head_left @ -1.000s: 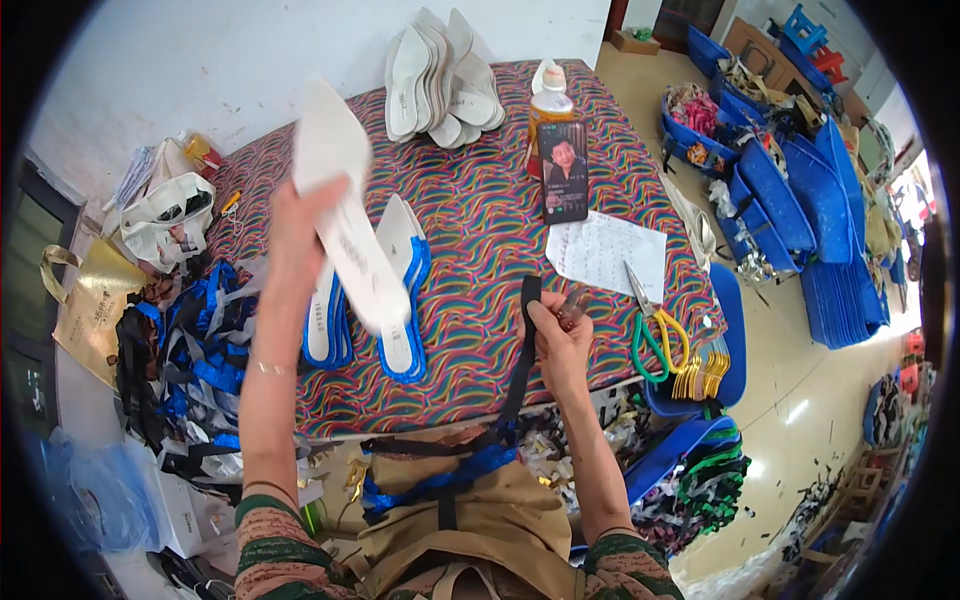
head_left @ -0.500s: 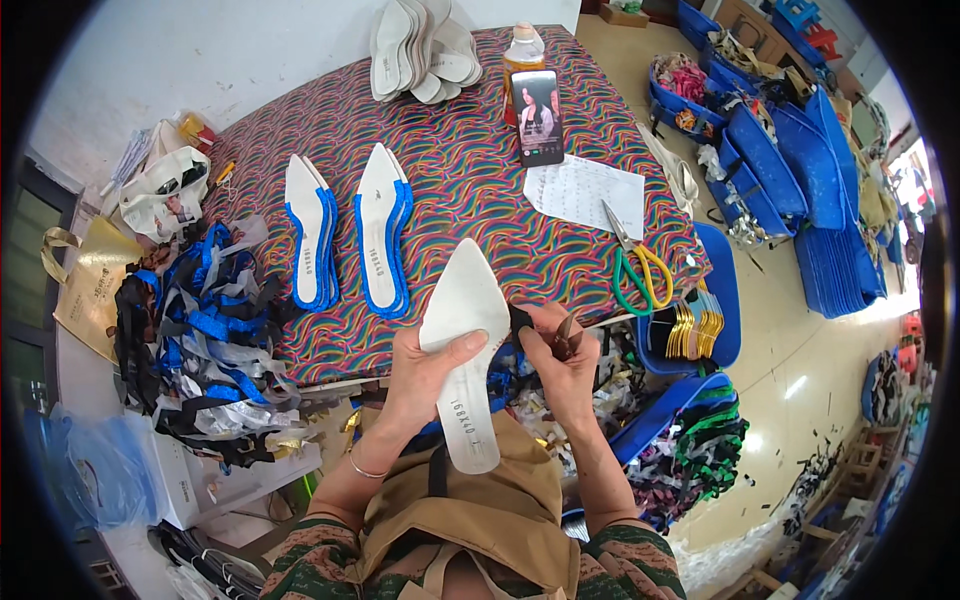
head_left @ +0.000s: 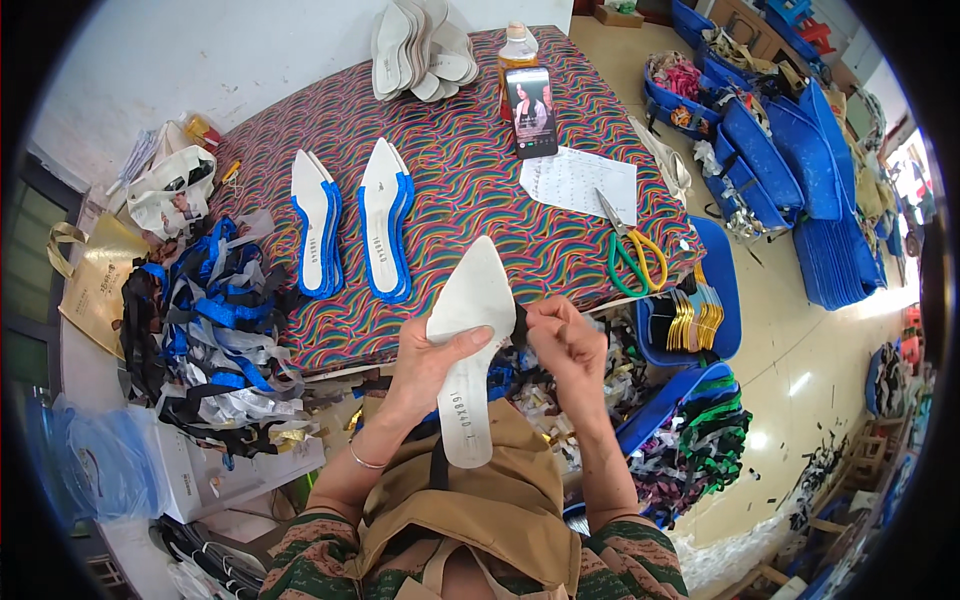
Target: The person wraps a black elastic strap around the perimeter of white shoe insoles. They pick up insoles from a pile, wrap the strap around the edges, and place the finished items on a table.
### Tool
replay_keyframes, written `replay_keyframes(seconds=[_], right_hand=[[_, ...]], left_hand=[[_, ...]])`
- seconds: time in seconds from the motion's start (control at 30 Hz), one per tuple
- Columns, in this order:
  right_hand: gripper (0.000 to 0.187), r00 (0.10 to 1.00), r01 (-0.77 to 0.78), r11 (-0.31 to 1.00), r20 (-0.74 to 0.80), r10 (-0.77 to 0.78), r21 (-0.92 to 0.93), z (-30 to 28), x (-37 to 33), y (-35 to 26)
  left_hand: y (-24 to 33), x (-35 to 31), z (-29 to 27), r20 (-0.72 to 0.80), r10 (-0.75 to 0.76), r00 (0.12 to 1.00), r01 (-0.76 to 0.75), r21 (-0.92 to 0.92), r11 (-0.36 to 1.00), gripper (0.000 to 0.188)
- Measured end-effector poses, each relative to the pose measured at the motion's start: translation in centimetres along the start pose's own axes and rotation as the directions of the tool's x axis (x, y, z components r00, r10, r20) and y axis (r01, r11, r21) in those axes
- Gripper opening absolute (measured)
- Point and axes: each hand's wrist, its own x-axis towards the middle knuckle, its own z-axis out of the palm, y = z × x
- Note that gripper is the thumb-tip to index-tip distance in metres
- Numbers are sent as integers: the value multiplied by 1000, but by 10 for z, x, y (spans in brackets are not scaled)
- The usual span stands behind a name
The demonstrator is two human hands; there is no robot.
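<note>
A white pointed shoe insole (head_left: 473, 295) is upright in front of my chest, toe toward the table. My left hand (head_left: 425, 362) grips its left side, thumb lying across the face near the waist. At the insole's right edge my right hand (head_left: 568, 345) pinches a short black strip (head_left: 520, 325), which touches the edge. Beyond, on the table, lie two small stacks of blue-edged insoles, a left stack (head_left: 313, 225) and a right stack (head_left: 380, 225). Scissors (head_left: 625, 250) with green and yellow handles rest near the table's right edge.
The patterned table (head_left: 450, 170) bears a phone (head_left: 531, 115) leaning on a bottle (head_left: 517, 45), a paper sheet (head_left: 565, 180) and piled plain insoles (head_left: 420, 50). Ribbon scraps (head_left: 215, 320) heap at left. Blue bins (head_left: 735, 290) stand at right; a brown apron (head_left: 470, 510) covers my lap.
My right fingers have shifted and closed nearer the black strip; the brown piece seen in that hand no longer shows. The insole stays in my left hand. The view has shifted slightly.
</note>
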Motion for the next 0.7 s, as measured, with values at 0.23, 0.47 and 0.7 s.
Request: replay_keyframes(seconds=[0.23, 0.47, 0.7], right_hand=[[10, 992, -109, 994, 70, 109, 2, 1, 9, -15], [17, 994, -68, 995, -89, 61, -76, 30, -8, -4], [10, 997, -79, 976, -14, 78, -202, 31, -42, 37]], left_hand=[[12, -9, 4, 101, -30, 994, 24, 65, 998, 26], [14, 1, 5, -12, 132, 991, -131, 69, 989, 26], [20, -5, 3, 29, 59, 998, -58, -51, 997, 28]])
